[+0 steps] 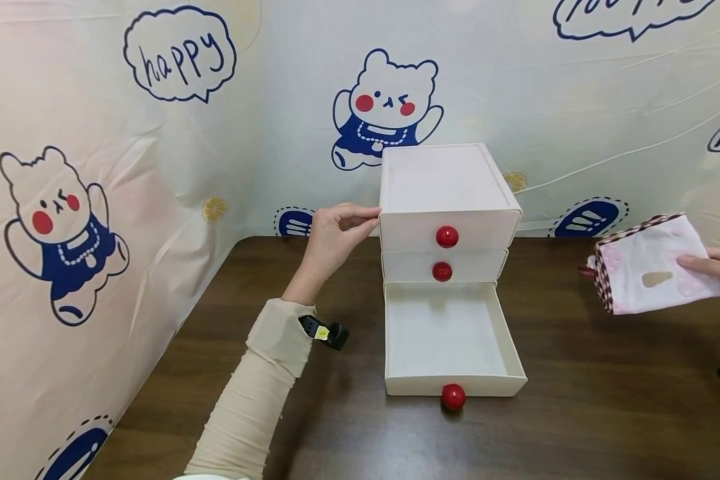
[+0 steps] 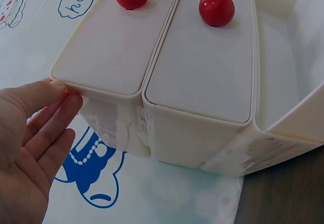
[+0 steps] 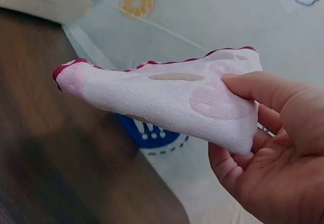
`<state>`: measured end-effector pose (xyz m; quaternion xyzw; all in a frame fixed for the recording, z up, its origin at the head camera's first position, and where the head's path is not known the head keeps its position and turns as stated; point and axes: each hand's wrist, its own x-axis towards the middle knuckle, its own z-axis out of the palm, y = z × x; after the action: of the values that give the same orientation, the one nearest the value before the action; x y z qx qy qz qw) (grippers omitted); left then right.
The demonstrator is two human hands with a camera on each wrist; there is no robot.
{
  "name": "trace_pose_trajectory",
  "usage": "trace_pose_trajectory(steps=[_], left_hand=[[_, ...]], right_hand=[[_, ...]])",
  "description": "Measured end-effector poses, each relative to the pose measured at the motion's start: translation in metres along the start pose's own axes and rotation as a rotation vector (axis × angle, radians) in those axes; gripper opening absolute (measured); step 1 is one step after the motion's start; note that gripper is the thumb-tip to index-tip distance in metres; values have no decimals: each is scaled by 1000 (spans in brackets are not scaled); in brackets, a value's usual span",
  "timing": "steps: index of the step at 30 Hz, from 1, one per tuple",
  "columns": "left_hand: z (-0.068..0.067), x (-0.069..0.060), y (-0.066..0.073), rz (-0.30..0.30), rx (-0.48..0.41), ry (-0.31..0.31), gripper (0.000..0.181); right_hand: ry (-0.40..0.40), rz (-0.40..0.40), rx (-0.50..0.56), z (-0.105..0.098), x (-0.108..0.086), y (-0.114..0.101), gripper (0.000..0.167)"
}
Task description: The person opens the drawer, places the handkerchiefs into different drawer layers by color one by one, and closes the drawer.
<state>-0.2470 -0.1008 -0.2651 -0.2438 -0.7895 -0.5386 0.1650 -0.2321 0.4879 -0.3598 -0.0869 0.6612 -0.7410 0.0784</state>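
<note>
A white drawer cabinet (image 1: 450, 177) with round red knobs stands on the table, its bottom drawer (image 1: 444, 333) pulled out with nothing inside. My left hand (image 1: 342, 240) pinches the cabinet's upper left front corner between thumb and index finger; the other fingers lie along the side in the left wrist view. To the right of the cabinet, my right hand (image 3: 283, 127) holds a folded white and pink towel (image 1: 657, 267) with a red checked edge. The thumb lies on top of the towel and the fingers are underneath, above the table.
The dark wooden table (image 1: 576, 413) reaches back to a printed cloth backdrop (image 1: 288, 133) with cartoon bears. The middle drawer (image 1: 468, 265) and the top drawer (image 1: 414, 230) are pushed in. A black strap device (image 1: 330, 333) sits on the left wrist.
</note>
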Motion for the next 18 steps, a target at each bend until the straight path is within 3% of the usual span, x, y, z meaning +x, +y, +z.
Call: trace_pose_trajectory(steps=[6,8,10,13,18], left_hand=[[-1,-5,19,6,13,0,19],[-2,-6,20,6,14,0,19],[-1,-6,20,7,16,2,19],[-1,-5,18,8,15,3,19],[0,-2,5,9,3,5,19]], right_hand=[[92,-45,-119,39,-3,-15,35],[182,11,-189,59,-6,-25,31],[209,30,-228,71,-7,-30,33],[214,61,-284,86,-9,-37,35],[177,34,-244,97,-11,-40,33]])
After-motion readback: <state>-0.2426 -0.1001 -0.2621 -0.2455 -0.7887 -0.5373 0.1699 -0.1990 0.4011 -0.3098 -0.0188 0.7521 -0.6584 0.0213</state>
